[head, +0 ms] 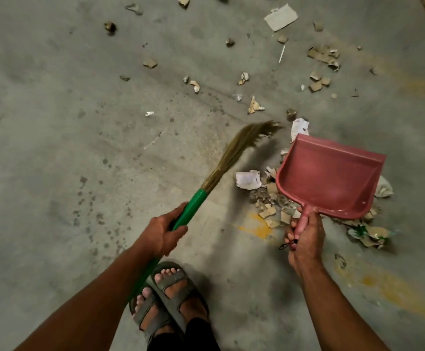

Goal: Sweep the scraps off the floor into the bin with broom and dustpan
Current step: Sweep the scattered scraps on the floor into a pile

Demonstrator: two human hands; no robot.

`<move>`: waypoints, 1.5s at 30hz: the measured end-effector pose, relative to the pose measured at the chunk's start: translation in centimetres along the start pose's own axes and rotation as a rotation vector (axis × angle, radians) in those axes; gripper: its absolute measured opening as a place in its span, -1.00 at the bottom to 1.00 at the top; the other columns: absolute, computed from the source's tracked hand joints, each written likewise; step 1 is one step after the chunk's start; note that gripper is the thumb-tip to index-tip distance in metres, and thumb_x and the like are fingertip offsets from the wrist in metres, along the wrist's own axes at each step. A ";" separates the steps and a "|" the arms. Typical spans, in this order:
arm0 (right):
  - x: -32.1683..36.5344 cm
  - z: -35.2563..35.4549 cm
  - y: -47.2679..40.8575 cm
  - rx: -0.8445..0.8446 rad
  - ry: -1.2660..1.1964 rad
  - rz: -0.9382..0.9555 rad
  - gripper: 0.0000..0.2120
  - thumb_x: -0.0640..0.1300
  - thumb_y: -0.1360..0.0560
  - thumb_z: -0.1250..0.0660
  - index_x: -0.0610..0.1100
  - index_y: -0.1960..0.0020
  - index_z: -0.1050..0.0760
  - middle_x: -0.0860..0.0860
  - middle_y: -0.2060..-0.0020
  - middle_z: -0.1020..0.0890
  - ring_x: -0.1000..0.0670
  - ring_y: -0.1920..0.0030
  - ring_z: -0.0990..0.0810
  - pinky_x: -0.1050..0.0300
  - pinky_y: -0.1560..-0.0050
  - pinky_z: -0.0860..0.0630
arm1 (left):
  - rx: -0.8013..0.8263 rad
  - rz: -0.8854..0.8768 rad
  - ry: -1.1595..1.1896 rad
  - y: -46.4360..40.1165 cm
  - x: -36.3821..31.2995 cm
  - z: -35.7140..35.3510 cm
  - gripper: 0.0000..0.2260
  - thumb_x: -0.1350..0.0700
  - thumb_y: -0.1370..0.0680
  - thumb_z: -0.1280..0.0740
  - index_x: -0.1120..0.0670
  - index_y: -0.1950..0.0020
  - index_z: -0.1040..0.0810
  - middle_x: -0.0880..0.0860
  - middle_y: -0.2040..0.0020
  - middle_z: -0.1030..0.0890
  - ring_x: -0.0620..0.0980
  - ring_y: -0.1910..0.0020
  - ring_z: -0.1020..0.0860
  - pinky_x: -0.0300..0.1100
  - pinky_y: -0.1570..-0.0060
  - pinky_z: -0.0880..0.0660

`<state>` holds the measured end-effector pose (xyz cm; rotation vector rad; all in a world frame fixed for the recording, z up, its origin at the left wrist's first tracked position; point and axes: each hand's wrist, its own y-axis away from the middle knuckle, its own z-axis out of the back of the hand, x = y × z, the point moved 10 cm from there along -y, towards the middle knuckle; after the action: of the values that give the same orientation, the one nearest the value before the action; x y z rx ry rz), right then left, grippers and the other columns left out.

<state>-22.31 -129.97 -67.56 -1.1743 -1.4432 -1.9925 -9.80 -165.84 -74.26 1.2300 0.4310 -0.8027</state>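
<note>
Head: hands gripping broom, dustpan

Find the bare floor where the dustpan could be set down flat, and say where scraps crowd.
Bare: floor left of the broom, and between feet and right hand. Crowded: pile under the dustpan; scattered scraps beyond.

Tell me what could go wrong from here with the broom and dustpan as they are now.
1. The dustpan, gripped by the right hand, looks empty and seems tilted over the gathered pile; a stroke now may push scraps under it.
2. The broom bristles, steered by the left hand, look blurred, so probably mid-swing; a hard sweep could scatter light paper.
3. Many scraps lie farther out and could get missed.
</note>
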 end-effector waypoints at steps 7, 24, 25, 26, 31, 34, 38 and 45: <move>0.1 -2.9 1.2 0.056 0.009 -0.023 -0.70 0.14 -0.71 -0.18 -0.08 -0.07 -0.49 -0.05 0.38 -0.43 0.08 0.61 -0.28 0.29 0.61 -0.23 | -0.066 0.051 0.106 0.2 -0.7 5.3 -0.41 0.11 -0.68 -0.37 -0.24 -0.65 -0.27 0.16 0.05 -0.64 0.01 0.35 -0.58 -0.10 0.39 -0.60; 1.5 -32.3 5.3 0.642 0.220 -0.126 -0.64 0.20 -0.71 -0.15 -0.07 -0.23 -0.48 0.02 0.33 -0.46 0.10 0.55 -0.31 0.26 0.57 -0.26 | -0.742 0.146 0.367 -4.1 3.2 28.7 -0.39 0.10 -0.70 -0.32 -0.09 -0.71 -0.15 0.12 -0.03 -0.68 0.04 0.31 -0.61 -0.20 0.37 -0.57; 1.5 -33.6 5.2 0.654 0.219 -0.130 -0.62 0.22 -0.70 -0.15 -0.07 -0.23 -0.49 0.02 0.32 -0.46 0.10 0.54 -0.30 0.25 0.56 -0.25 | -0.777 0.164 0.384 -4.7 4.2 30.4 -0.39 0.08 -0.71 -0.31 -0.10 -0.72 -0.14 0.12 -0.05 -0.68 0.04 0.30 -0.61 -0.15 0.34 -0.58; 1.3 -35.1 5.0 0.662 0.215 -0.135 -0.60 0.24 -0.68 -0.16 -0.06 -0.24 -0.49 0.03 0.32 -0.46 0.10 0.54 -0.29 0.25 0.54 -0.24 | -0.803 0.193 0.400 -5.5 5.6 32.3 -0.40 0.06 -0.71 -0.29 -0.10 -0.71 -0.14 0.11 -0.06 -0.67 0.05 0.29 -0.62 -0.10 0.31 -0.60; -0.9 -41.1 2.9 0.639 0.168 -0.177 -0.62 0.22 -0.69 -0.18 -0.06 -0.25 -0.47 0.01 0.33 -0.46 0.12 0.55 -0.27 0.29 0.54 -0.22 | -0.864 0.342 0.520 -11.1 13.2 40.6 -0.48 0.02 -0.71 -0.28 -0.06 -0.66 -0.25 0.16 -0.10 -0.67 0.05 0.33 -0.59 -0.07 0.27 -0.60; -3.5 -44.7 1.4 0.581 0.123 -0.215 -0.58 0.29 -0.63 -0.18 -0.03 -0.23 -0.46 0.03 0.35 -0.45 0.14 0.58 -0.25 0.31 0.58 -0.21 | -0.793 0.392 0.678 -16.7 16.3 43.7 -0.53 0.08 -0.72 -0.28 0.03 -0.63 -0.29 0.18 -0.07 -0.66 0.02 0.33 -0.53 -0.08 0.32 -0.56; -7.3 -49.1 -0.4 0.498 0.060 -0.238 -0.55 0.31 -0.67 -0.10 -0.03 -0.24 -0.47 0.03 0.35 -0.43 0.15 0.60 -0.25 0.34 0.60 -0.19 | -0.699 0.382 0.658 -23.8 16.7 46.2 -0.47 0.08 -0.73 -0.28 -0.04 -0.68 -0.21 0.17 -0.08 -0.67 0.02 0.31 -0.52 -0.06 0.28 -0.58; -10.5 -52.0 -1.9 0.411 0.004 -0.217 -0.57 0.29 -0.68 -0.12 -0.05 -0.20 -0.47 0.04 0.36 -0.45 0.15 0.60 -0.25 0.34 0.61 -0.20 | -0.553 0.283 0.149 -33.5 13.9 53.5 -0.43 0.05 -0.70 -0.33 -0.07 -0.69 -0.23 0.14 -0.05 -0.69 0.05 0.32 -0.60 -0.13 0.40 -0.56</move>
<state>-38.07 -178.33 -82.87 -0.8645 -1.9306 -1.7058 -32.07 -224.58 -89.66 0.8070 0.5415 -0.3149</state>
